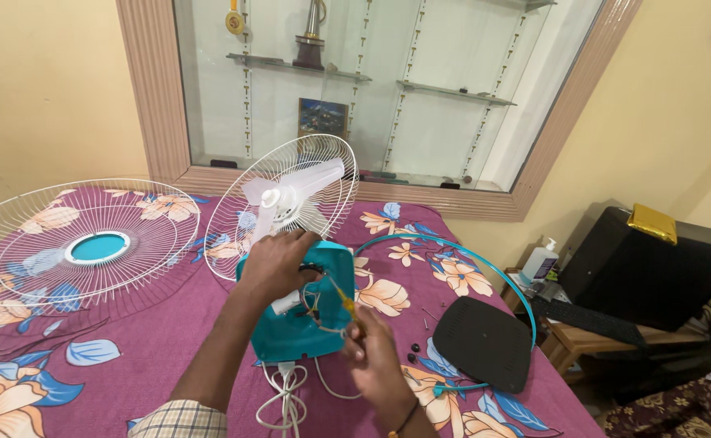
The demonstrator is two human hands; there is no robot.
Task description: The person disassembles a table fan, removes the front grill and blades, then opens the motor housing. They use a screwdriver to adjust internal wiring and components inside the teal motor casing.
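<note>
Both hands work on the teal fan body [295, 324] lying on the bed [128, 324]: my left hand [274, 264] grips its top, my right hand [372, 349] pinches a yellow screwdriver [343, 302] poking inside.

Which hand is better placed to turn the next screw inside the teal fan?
Probably the right hand: it already holds the yellow screwdriver, tip inside the open teal fan body. The left hand grips the body's top edge, steadying it.

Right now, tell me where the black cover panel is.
In the head view the black cover panel lies flat on the floral bedsheet, right of the right hand, inside the teal ring, near small screws.
</note>
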